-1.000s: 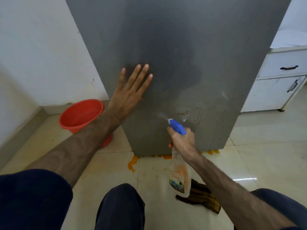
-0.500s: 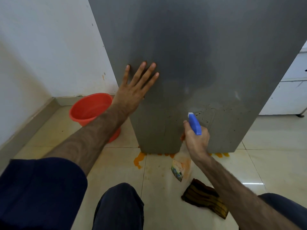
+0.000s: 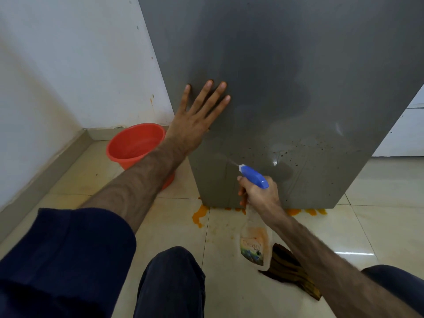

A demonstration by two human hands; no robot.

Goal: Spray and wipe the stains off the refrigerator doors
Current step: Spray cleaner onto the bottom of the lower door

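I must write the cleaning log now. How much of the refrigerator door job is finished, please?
Done: nothing looks wiped yet; dark specks remain on the lower refrigerator door. In hand: the right hand grips the spray bottle, nozzle aimed at the door, while the left hand presses flat on it. Left: wiping; the cloth lies unused on the floor.

Bare, hairy forearms. Left sleeve [image 3: 62, 255] dark navy, loose, pushed up above the elbow into a thick folded cuff. Right sleeve [image 3: 397, 285] the same navy, only its edge in view at the lower right corner. Trousers [image 3: 171, 283] dark navy too, one knee showing at bottom centre. Left hand [image 3: 195, 122] and right hand [image 3: 259, 193] ungloved, without rings.
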